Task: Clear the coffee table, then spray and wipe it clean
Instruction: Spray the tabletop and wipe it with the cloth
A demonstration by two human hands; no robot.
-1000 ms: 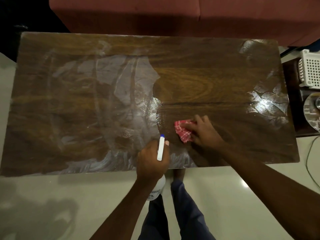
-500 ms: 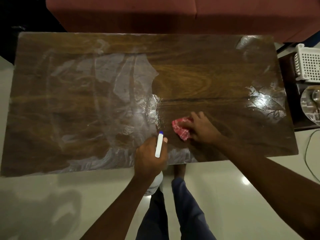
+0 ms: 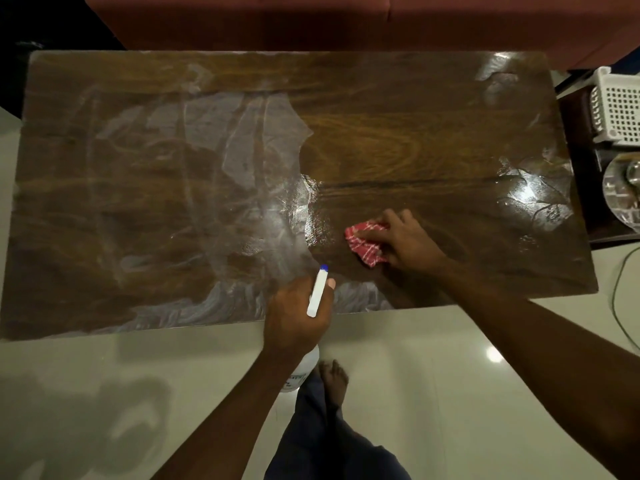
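The dark wooden coffee table [image 3: 398,140] fills the upper view, with whitish wet smears over its left half and near the right end. My right hand [image 3: 405,239] presses a crumpled red-and-white checked cloth [image 3: 365,245] onto the tabletop near the front middle. My left hand [image 3: 299,313] grips a white spray bottle [image 3: 317,292] at the table's front edge. Its blue-tipped nozzle points toward the table, and the bottle's body hangs below my hand.
A reddish sofa [image 3: 311,19] runs along the far side of the table. At the right, a dark side table holds a white perforated basket [image 3: 618,109] and a clear round dish [image 3: 623,192]. A cable [image 3: 620,296] lies on the pale tiled floor. My foot [image 3: 334,379] stands below the table edge.
My right hand and the cloth have slid a little up and left across the tabletop. My left hand with the bottle has stayed at the front edge.
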